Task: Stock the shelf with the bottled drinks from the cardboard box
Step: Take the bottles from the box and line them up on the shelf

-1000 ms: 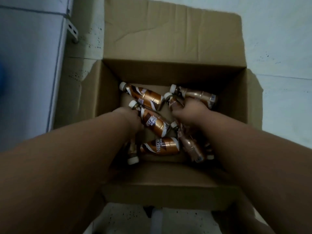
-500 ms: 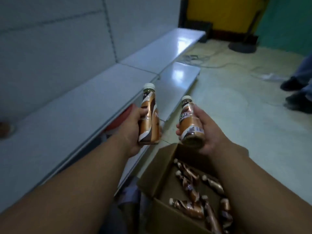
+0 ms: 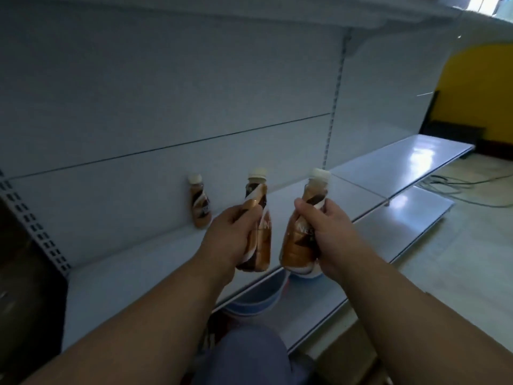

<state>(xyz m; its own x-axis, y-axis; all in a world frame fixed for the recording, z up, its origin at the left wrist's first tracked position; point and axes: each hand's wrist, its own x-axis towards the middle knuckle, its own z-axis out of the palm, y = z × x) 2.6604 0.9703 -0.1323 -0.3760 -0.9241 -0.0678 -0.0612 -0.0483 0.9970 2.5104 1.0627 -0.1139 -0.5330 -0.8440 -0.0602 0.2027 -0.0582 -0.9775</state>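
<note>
My left hand (image 3: 229, 237) grips a brown coffee bottle (image 3: 259, 237) with a white cap, held upright over the front of the white shelf (image 3: 133, 276). Beside it, my right hand (image 3: 326, 232) holds a second brown bottle (image 3: 298, 245), tilted slightly left. The two held bottles are close together, a small gap between them. A third bottle (image 3: 200, 202) of the same kind stands upright on the shelf against the back panel, behind and left of my left hand. The cardboard box is out of view.
An upper shelf (image 3: 249, 15) overhangs the top. A lower, deeper shelf (image 3: 388, 234) sticks out below, and the shelf run continues right (image 3: 416, 159). A blue-and-white shoe (image 3: 258, 298) and my knee (image 3: 249, 354) show below. Cables (image 3: 472, 187) lie on the floor by a yellow wall (image 3: 483, 87).
Both hands lifted a bottle each out of the box and carried them up to the shelf. My view swung from the box to the shelf, where one bottle stands.
</note>
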